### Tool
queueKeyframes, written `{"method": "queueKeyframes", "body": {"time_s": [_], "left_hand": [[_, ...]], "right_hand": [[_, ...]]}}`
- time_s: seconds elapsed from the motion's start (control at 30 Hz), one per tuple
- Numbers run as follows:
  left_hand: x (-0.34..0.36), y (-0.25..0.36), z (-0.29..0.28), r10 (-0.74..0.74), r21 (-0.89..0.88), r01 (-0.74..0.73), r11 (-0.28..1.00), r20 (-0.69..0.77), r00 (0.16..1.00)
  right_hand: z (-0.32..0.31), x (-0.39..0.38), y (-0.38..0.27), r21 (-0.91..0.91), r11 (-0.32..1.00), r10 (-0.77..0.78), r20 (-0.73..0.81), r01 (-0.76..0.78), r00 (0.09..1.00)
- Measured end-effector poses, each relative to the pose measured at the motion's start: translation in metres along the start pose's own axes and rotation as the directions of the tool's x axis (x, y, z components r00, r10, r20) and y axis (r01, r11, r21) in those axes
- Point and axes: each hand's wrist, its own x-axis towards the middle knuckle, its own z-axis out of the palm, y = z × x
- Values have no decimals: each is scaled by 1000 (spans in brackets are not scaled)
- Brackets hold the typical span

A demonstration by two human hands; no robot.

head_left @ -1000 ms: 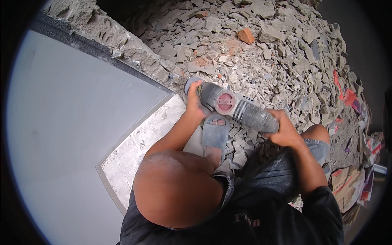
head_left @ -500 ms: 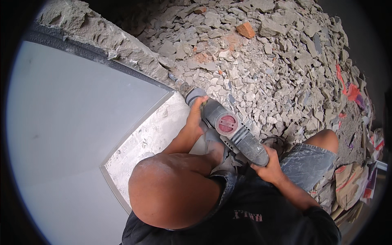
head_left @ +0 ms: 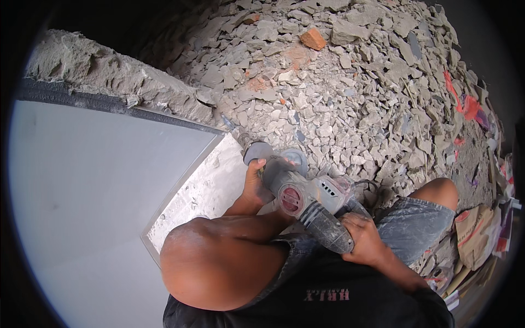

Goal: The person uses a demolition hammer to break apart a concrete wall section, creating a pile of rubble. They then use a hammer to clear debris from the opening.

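I hold a grey angle grinder point(head_left: 306, 199) with a red round cap on its side, using both hands. My left hand point(head_left: 256, 186) grips its front end just behind the disc guard point(head_left: 257, 150). My right hand point(head_left: 363, 240) is closed round the dark rear handle. The disc end sits by the corner of a large smooth white slab point(head_left: 98, 191), over a rough pale concrete strip point(head_left: 210, 188) along the slab's edge. Whether the disc touches the surface is hidden. My head and dark shirt fill the lower middle.
A big heap of grey rubble point(head_left: 350, 104) with an orange brick piece point(head_left: 313, 38) spreads ahead and to the right. A broken cement edge point(head_left: 109, 76) borders the slab's far side. My knee in dusty denim shorts point(head_left: 421, 218) is at right, with cardboard and paper litter point(head_left: 478, 232) beyond.
The grinder has swung from lying crosswise to pointing away from me and has come down closer to the slab's corner. My right hand has drawn in toward my body.
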Motion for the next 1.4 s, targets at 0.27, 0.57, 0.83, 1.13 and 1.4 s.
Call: {"method": "queueKeyframes", "body": {"time_s": [0.27, 0.57, 0.83, 1.13, 1.4], "left_hand": [[3, -15, -23, 160, 5, -160, 987, -33, 987], [16, 2, -41, 236, 2, -237, 972, 54, 970], [24, 10, -47, 279, -82, -277, 957, 3, 960], [38, 23, -58, 267, -224, -266, 938, -23, 963], [45, 29, -57, 273, -248, -271, 930, -27, 962]], "right_hand": [[3, 6, -3, -110, 988, -109, 23, 111, 994], [4, 42, -19, -131, 980, -153, -3, 152, 988], [14, 63, -17, -143, 973, -184, 1, 182, 983], [36, 88, -8, -143, 970, -199, -8, 196, 980], [37, 93, -2, -140, 973, -181, 19, 182, 983]]}}
